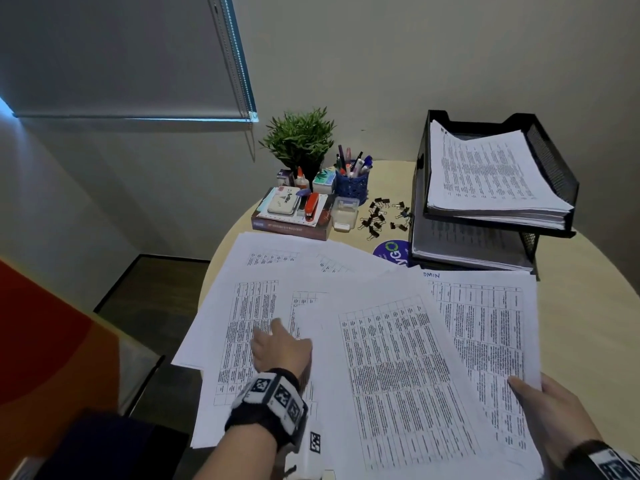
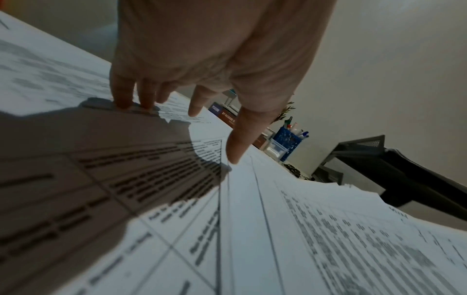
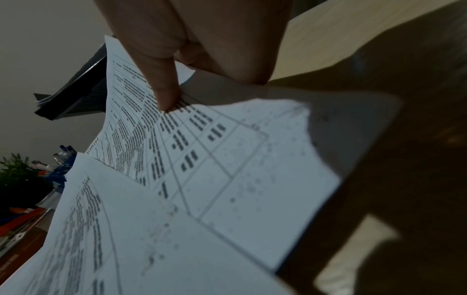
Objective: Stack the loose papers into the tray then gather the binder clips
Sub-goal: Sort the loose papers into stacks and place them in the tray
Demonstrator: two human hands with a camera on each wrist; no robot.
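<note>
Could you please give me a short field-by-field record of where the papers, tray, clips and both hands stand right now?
loose papers: fanned across the table, overlapping
tray: two-tier, black mesh, both tiers already hold paper
binder clips: scattered left of the tray
left hand: fingers straight, pressing on the papers
right hand: pinches the rightmost sheet's edge
</note>
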